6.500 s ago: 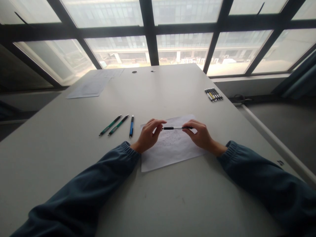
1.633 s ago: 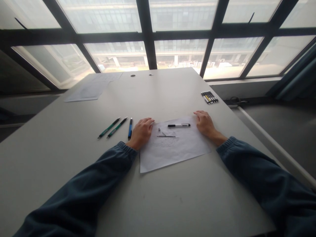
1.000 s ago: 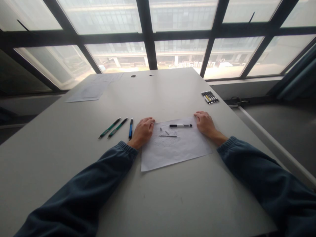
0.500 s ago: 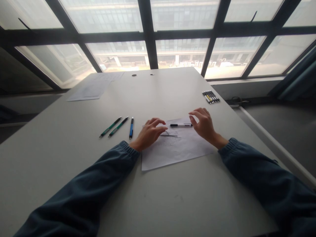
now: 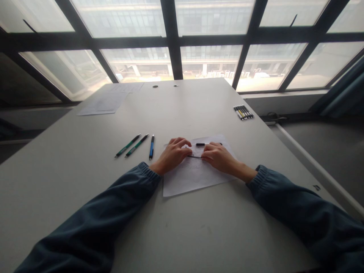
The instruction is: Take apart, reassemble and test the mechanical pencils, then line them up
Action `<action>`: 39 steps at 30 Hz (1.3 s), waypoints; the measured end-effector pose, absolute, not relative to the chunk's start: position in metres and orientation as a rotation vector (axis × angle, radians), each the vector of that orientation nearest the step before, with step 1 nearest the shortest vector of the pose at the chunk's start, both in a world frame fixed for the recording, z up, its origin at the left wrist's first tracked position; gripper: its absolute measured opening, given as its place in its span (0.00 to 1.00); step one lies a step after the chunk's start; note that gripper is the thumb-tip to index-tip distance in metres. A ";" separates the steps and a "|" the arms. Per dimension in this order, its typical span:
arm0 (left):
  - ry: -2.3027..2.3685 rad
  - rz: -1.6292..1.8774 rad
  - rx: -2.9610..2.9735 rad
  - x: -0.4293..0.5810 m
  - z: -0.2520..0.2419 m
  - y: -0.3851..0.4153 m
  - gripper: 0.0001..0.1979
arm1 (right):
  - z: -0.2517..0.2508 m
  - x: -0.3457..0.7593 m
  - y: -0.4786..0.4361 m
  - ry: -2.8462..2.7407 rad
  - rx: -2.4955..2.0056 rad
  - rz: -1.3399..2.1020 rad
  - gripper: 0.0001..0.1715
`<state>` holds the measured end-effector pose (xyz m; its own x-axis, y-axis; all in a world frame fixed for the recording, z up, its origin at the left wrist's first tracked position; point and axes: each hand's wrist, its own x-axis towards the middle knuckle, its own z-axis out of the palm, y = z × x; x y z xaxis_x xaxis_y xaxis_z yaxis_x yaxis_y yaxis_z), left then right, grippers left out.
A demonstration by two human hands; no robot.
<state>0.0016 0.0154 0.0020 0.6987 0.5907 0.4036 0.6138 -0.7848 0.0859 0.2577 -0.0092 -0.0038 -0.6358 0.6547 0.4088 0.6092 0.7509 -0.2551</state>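
A thin dark rod [image 5: 195,156], which looks like a pen refill, lies low over a white sheet of paper [image 5: 196,178]. My left hand [image 5: 174,152] is closed, thumb and fingertips together at the rod's left end. At the other end my right hand [image 5: 218,156] pinches it between thumb and fingers. Just beyond the rod, a black and white pen [image 5: 200,144] lies on the paper, its right part mostly covered by my right hand. To the left of my left hand lie a blue pen [image 5: 151,147] and two green pens, a nearer one [image 5: 137,145] and a farther one [image 5: 127,146].
The white table [image 5: 176,235] reaches to the windows. Several black, white and yellow pens [image 5: 243,112] lie side by side near its right edge. More paper sheets [image 5: 102,102] lie at the far left. Two small round holes are near the back edge.
My right hand has come down and left from above the black and white pen, and its fingers have closed at the rod's right end. My left hand has closed its fingertips.
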 end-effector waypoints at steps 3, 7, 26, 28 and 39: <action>-1.022 -0.666 -2.854 0.003 0.004 0.014 0.10 | -0.004 0.257 -0.010 -2.477 -0.962 0.114 0.09; -1.153 -0.865 -2.802 0.004 0.005 0.013 0.10 | -0.005 0.260 -0.010 -2.432 -0.980 0.118 0.10; -1.218 -1.282 -2.655 0.001 0.003 0.012 0.08 | -0.008 0.274 -0.002 -2.060 -1.079 0.129 0.10; -1.222 -1.262 -2.661 0.001 0.003 0.012 0.09 | -0.008 0.273 -0.002 -2.072 -1.084 0.124 0.10; -1.134 -1.266 -2.704 0.002 0.003 0.012 0.08 | -0.007 0.272 -0.004 -2.147 -1.016 0.130 0.11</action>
<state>0.0023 0.0117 0.0032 0.4341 0.6215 0.6522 0.5800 -0.7467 0.3255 0.2724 -0.0038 -0.0067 -0.4089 0.7020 0.5831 0.6263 0.6806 -0.3802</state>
